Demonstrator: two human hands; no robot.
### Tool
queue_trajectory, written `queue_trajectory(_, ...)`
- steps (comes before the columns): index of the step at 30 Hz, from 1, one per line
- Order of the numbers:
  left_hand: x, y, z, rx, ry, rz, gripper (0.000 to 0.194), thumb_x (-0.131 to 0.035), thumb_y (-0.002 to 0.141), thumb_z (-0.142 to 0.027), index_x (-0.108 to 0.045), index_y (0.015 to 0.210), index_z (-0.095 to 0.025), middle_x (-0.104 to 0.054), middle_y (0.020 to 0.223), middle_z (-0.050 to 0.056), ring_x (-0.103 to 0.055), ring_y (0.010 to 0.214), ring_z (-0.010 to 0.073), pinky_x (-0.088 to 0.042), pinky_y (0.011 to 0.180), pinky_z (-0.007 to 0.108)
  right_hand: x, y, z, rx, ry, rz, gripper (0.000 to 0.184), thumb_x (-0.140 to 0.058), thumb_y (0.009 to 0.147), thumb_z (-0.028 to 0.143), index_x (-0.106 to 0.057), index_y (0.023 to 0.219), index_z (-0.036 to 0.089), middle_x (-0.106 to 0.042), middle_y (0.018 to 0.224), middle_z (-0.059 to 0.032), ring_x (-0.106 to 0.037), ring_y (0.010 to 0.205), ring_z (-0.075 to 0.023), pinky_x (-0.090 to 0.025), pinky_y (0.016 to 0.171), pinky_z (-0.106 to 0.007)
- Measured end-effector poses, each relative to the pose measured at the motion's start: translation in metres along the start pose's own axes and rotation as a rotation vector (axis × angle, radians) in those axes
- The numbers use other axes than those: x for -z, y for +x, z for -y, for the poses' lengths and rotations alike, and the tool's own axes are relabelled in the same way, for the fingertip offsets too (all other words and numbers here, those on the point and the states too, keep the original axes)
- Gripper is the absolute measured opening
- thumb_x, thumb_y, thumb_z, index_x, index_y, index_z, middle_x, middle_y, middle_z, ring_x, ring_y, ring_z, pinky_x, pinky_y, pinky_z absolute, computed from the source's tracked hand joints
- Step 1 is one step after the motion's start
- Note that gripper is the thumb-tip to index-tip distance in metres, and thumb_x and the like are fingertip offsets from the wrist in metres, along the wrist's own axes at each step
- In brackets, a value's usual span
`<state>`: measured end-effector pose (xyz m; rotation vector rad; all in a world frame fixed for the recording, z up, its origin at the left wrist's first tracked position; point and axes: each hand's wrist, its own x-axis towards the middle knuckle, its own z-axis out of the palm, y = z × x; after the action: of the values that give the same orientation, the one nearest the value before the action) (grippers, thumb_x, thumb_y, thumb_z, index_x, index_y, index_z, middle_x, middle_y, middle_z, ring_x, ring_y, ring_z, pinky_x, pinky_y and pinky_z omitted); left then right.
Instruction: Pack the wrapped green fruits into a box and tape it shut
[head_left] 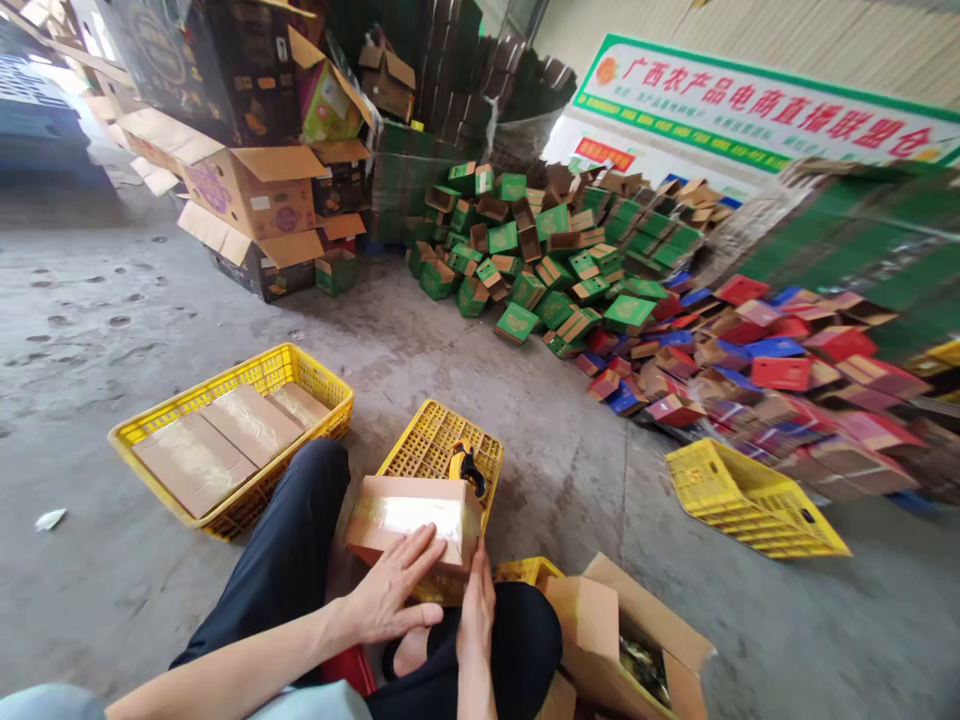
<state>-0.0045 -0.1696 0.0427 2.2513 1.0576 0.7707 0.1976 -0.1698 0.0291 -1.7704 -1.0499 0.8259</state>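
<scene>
A taped cardboard box (375, 545) rests between my knees at the near end of a yellow plastic crate (412, 440). Shiny clear tape runs across its top. My left hand (397, 585) lies on the box's near edge, fingers stretched out over the tape. Against the box's right side rests my right hand (478, 600), its fingers straight and pointing away from me. Just beyond the box, a yellow-and-black tape dispenser (466, 467) stands on the crate. Neither hand is wrapped round anything.
Left of my leg, a yellow crate (120, 447) holds three taped boxes. An open carton (589, 625) with dark contents stands at my right. Another yellow crate (742, 495) lies tilted further right. Heaps of green boxes (517, 322) and red-and-blue boxes (780, 373) lie ahead.
</scene>
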Motion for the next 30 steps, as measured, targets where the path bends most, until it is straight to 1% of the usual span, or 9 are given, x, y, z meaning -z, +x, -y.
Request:
queue_trajectory(2,-0.017,-0.003,-0.003,-0.019,0.048,0.059,0.082,-0.041,0.104,-0.067,-0.005,0.170,-0.033,-0.021,0.174,0.009,-0.028,0.159,0.0304,-0.035,0.125,0.053,0.012,0.004,0.005,-0.103,0.005,0.019,0.086,-0.036,0.097,0.076,-0.056,0.153,0.014,-0.051,0.160,-0.0134,-0.047,0.150,-0.0267,-0.045,0.118,-0.036)
queue_trajectory(4,-0.033,-0.004,-0.004,-0.022,0.092,0.071,0.078,-0.036,0.106,-0.065,-0.007,0.170,-0.031,-0.025,0.173,0.009,-0.029,0.159,0.0271,-0.033,0.126,0.051,0.021,0.006,0.010,-0.107,-0.050,0.074,0.085,-0.040,0.094,0.076,-0.060,0.149,0.014,-0.057,0.155,-0.0142,-0.051,0.147,-0.0279,-0.043,0.119,-0.036)
queue_trajectory(8,-0.049,-0.009,0.015,-0.018,0.168,0.050,0.076,-0.039,0.106,-0.065,-0.022,0.169,-0.025,-0.034,0.170,0.011,-0.035,0.156,0.0260,-0.035,0.126,0.047,0.022,0.004,0.002,-0.090,-0.298,0.088,0.081,-0.045,0.090,0.071,-0.069,0.138,0.010,-0.068,0.140,-0.0203,-0.064,0.132,-0.0342,-0.051,0.109,-0.039)
queue_trajectory(11,-0.043,-0.019,0.044,0.054,0.266,0.027,0.066,-0.039,0.107,-0.062,-0.042,0.162,-0.025,-0.040,0.167,0.011,-0.041,0.153,0.0290,-0.034,0.126,0.050,0.011,-0.001,-0.015,-0.144,-0.401,0.066,0.083,-0.034,0.094,0.066,-0.072,0.131,0.002,-0.071,0.132,-0.0270,-0.069,0.124,-0.0373,-0.054,0.105,-0.043)
queue_trajectory(13,-0.036,-0.025,0.061,0.113,0.329,-0.004,0.064,-0.040,0.107,-0.062,-0.045,0.160,-0.026,-0.038,0.168,0.011,-0.039,0.154,0.0314,-0.030,0.127,0.055,0.000,-0.005,-0.026,-0.081,-0.447,0.038,0.086,-0.032,0.096,0.064,-0.066,0.137,-0.003,-0.068,0.136,-0.0302,-0.068,0.127,-0.0386,-0.052,0.108,-0.046)
queue_trajectory(18,-0.022,-0.033,0.082,0.374,0.426,-0.180,0.069,-0.039,0.107,-0.059,-0.037,0.164,-0.021,-0.034,0.169,0.016,-0.030,0.157,0.0374,-0.032,0.124,0.061,-0.028,-0.025,-0.039,0.193,-0.689,-0.070,0.088,-0.017,0.103,0.060,-0.049,0.152,-0.006,-0.041,0.160,-0.0330,-0.037,0.153,-0.0446,-0.032,0.121,-0.065)
queue_trajectory(21,-0.023,-0.038,0.085,0.375,0.420,-0.209,0.078,-0.039,0.105,-0.064,-0.033,0.166,-0.016,-0.030,0.170,0.021,-0.028,0.158,0.0396,-0.038,0.121,0.058,-0.040,-0.041,-0.044,0.272,-0.821,-0.023,0.086,-0.018,0.104,0.061,-0.047,0.156,-0.001,-0.037,0.163,-0.0311,-0.033,0.154,-0.0467,-0.025,0.121,-0.071)
queue_trajectory(25,-0.029,-0.040,0.080,0.344,0.409,-0.211,0.085,-0.046,0.100,-0.071,-0.037,0.164,-0.016,-0.023,0.172,0.023,-0.023,0.158,0.0436,-0.039,0.119,0.059,-0.051,-0.053,-0.049,0.310,-0.886,-0.003,0.085,-0.023,0.105,0.062,-0.044,0.157,-0.001,-0.034,0.165,-0.0323,-0.032,0.154,-0.0490,-0.027,0.120,-0.070)
queue_trajectory(30,-0.033,-0.035,0.062,0.256,0.366,-0.085,0.059,-0.048,0.105,-0.055,-0.051,0.157,-0.026,-0.028,0.172,0.015,-0.025,0.159,0.0410,-0.028,0.125,0.061,-0.075,-0.060,-0.049,0.402,-0.925,0.129,0.061,-0.036,0.105,0.039,-0.046,0.160,0.013,-0.032,0.170,-0.0213,-0.022,0.158,-0.0464,-0.027,0.122,-0.068)
